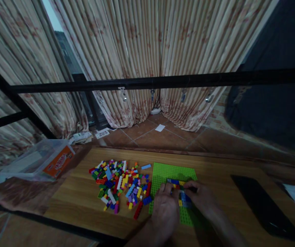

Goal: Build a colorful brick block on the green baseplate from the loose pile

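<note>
Bare left hand (164, 207) and right hand (202, 197) curl over blocky, multicoloured plastic bricks (185, 201), right-side, on a studded lime-green baseplate (172, 168); whether either's clamped, can't tell!

the left hand (165, 206), right hand (202, 199) and forearms (228, 226) are bare.

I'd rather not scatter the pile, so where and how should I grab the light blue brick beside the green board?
Probably pinch the light blue brick mid-length across its long sides, from above: it's long, narrow and apart from the pile.
</note>
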A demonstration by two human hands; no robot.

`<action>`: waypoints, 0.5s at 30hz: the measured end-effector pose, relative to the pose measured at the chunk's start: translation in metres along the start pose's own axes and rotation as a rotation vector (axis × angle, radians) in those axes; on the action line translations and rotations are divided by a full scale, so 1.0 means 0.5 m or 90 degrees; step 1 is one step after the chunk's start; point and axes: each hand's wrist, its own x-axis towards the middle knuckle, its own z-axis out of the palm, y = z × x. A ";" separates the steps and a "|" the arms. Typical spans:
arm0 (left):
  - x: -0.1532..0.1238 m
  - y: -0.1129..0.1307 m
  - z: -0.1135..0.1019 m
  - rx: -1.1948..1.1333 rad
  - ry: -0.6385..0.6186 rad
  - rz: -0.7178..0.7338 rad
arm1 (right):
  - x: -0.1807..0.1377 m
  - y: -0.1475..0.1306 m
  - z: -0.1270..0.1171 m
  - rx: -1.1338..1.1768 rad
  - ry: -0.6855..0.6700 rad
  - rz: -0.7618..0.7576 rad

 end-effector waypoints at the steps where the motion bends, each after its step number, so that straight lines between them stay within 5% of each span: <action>1: -0.001 -0.003 0.000 -0.011 0.006 0.005 | -0.002 -0.002 0.002 -0.011 0.002 -0.004; 15: -0.020 -0.026 -0.033 -0.210 0.049 0.015 | -0.009 0.013 0.022 -0.154 0.031 -0.036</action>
